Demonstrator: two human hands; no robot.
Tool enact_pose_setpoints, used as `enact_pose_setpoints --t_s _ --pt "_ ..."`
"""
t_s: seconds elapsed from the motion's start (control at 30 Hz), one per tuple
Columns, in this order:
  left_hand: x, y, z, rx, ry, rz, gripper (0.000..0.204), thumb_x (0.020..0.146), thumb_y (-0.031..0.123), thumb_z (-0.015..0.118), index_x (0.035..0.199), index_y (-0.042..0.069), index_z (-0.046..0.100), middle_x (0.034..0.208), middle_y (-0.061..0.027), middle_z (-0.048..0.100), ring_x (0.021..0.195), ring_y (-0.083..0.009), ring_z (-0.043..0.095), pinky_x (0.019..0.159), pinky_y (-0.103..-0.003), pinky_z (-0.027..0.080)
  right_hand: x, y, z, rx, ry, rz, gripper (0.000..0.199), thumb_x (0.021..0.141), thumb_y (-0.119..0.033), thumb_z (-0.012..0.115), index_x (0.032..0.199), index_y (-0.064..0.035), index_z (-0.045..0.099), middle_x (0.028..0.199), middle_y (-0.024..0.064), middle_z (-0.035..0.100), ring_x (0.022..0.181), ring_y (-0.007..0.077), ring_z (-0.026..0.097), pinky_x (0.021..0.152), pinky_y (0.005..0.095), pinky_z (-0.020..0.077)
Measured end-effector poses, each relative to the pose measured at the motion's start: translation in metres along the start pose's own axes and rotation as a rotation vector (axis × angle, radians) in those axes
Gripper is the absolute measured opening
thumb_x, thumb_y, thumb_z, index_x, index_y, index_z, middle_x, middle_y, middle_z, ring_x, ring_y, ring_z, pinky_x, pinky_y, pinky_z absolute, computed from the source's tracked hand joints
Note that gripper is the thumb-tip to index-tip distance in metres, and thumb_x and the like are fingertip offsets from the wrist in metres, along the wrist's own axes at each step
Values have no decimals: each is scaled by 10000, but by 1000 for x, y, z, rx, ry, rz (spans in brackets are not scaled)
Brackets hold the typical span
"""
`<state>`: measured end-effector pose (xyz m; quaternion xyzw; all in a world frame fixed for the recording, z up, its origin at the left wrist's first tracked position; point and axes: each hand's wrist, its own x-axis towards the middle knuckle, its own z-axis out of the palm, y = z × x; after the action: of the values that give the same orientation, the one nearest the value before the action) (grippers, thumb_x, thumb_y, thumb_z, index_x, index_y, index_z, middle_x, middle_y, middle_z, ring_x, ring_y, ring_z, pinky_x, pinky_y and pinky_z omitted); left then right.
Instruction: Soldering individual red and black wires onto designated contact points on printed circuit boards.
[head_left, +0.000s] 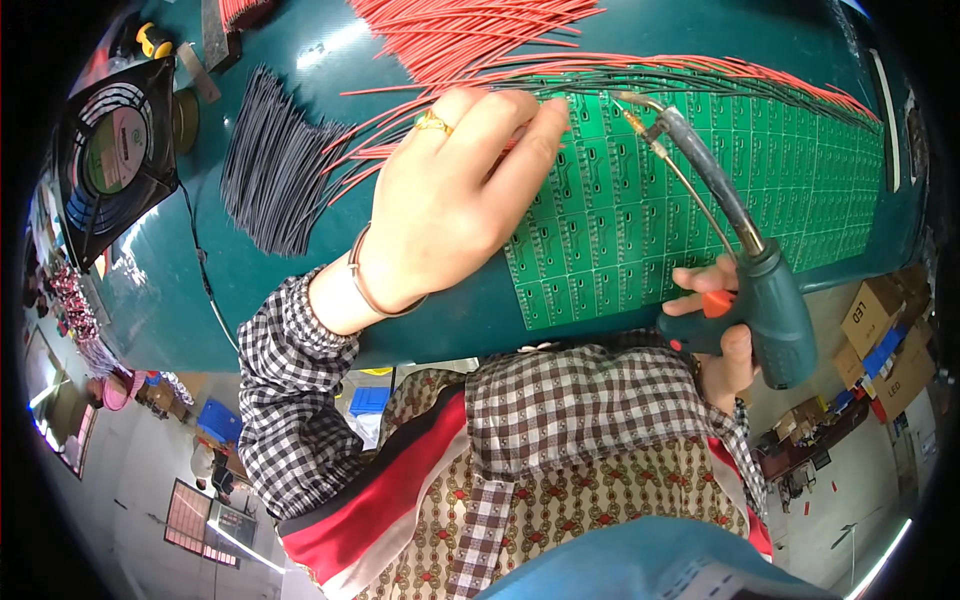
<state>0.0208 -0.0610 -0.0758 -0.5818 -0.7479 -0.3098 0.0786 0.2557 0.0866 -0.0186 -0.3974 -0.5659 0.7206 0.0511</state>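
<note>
My left hand is closed round several loose red wires, whose ends stick out to its left. Its thumb and forefinger come together at the upper edge of a large green circuit-board panel. Wrapped round the handle of a dark green soldering gun is my right hand, a finger by the orange trigger. The gun's metal tip and thin feed tube reach the panel's upper rows, just right of my left fingertips. Red and black wires line the panel's far edge.
A bundle of black wires lies left of my left hand, and a pile of red wires beyond it. A black fan stands at the table's left, its cable running toward the near edge. Cardboard boxes are off to the right.
</note>
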Motion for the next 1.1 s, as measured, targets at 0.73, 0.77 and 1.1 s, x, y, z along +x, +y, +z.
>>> enact_pose_setpoints --t_s 0.73,0.77,1.1 --pt "-1 0 -1 32 4 17 363 601 -12 665 963 18 680 873 -53 602 722 -184 588 573 -250 473 1 4 1 -151 -107 -60 776 807 -445 684 1231 138 396 889 113 564 843 237 592 725 378 539" --pt "-1 -1 0 31 6 19 364 601 -12 664 963 19 680 873 -52 602 721 -182 588 569 -248 471 1 3 3 -135 -87 -53 780 807 -444 685 1229 142 391 887 113 564 839 236 592 725 377 539" --pt "-1 -1 1 37 19 28 372 595 -18 661 964 16 682 865 -49 597 712 -175 586 554 -242 465 3 0 11 -99 -52 -42 785 806 -449 686 1225 143 384 853 105 565 806 233 597 716 373 536"
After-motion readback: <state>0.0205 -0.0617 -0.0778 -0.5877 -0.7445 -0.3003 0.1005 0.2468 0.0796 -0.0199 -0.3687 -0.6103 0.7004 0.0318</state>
